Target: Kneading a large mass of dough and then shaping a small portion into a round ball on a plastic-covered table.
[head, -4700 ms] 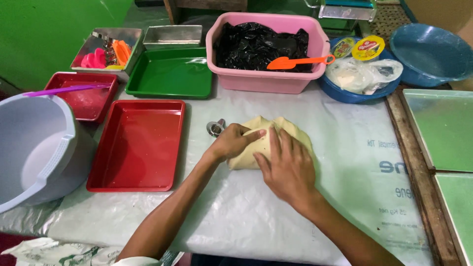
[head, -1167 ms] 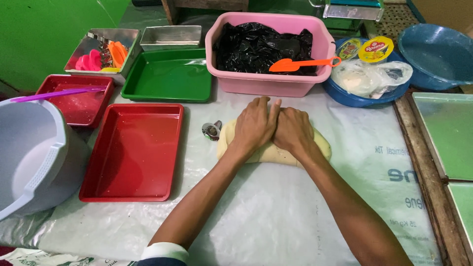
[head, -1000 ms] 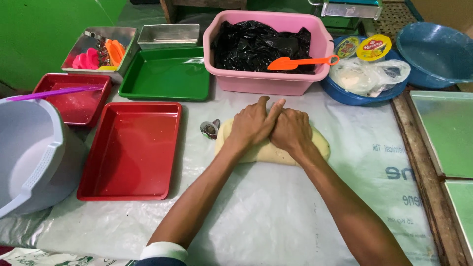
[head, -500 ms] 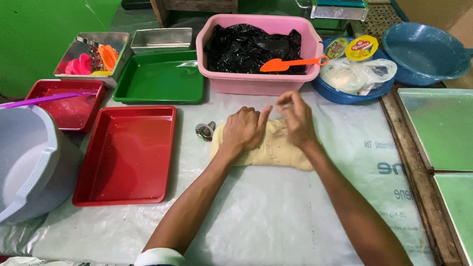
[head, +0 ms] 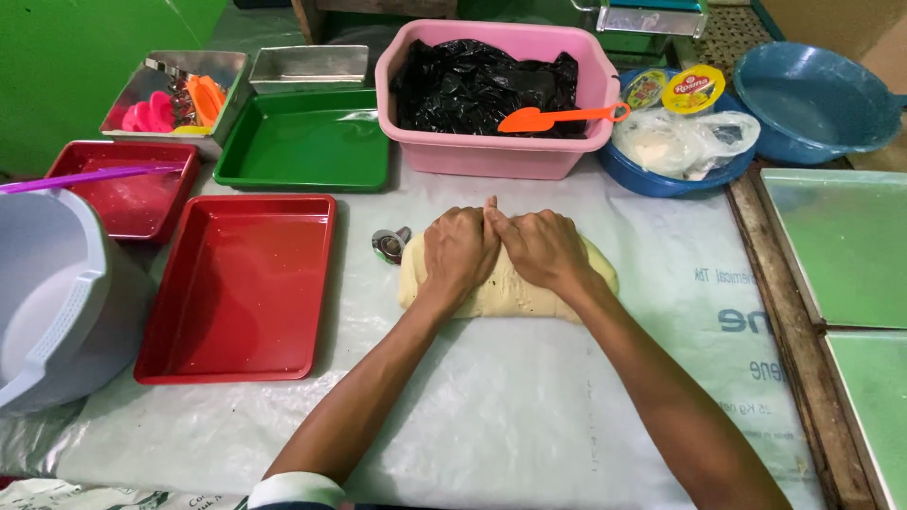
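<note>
At the left edge of the table sits a pale grey plastic tub (head: 42, 302), only partly in view, with a purple stick (head: 85, 177) lying across its rim and over a small red tray (head: 132, 203) behind it. In the far left corner a steel tray (head: 213, 71) holds pink and orange plastic bits (head: 175, 104). Just right of the tub lies a large red tray (head: 241, 288), bare inside, and beyond it a green tray (head: 307, 146) with an empty steel pan (head: 312, 66) behind that.

The white plastic sheet (head: 491, 416) covers the table's middle. On it, near the centre, lies a flattened slab of pale yellow dough (head: 510, 297). A small metal cutter (head: 387, 246) sits just beside the dough's left end. The left hand (head: 458, 250) and the right hand (head: 543, 247) press down on top of the dough side by side, palms flat, fingers together and pointing away, the thumbs and forefingers touching each other; neither hand grips anything.

Behind the hands, along the far edge, a pink basin (head: 491, 151) holds crumpled black plastic (head: 482, 85), with an orange spatula (head: 557, 117) resting across its rim. To its right a blue bowl (head: 661, 179) carries a clear bag (head: 680, 142) and round yellow lids (head: 693, 90), and a larger blue basin (head: 817, 99) stands in the far right corner. Two green metal sheets (head: 850, 250) lie along the right edge.
</note>
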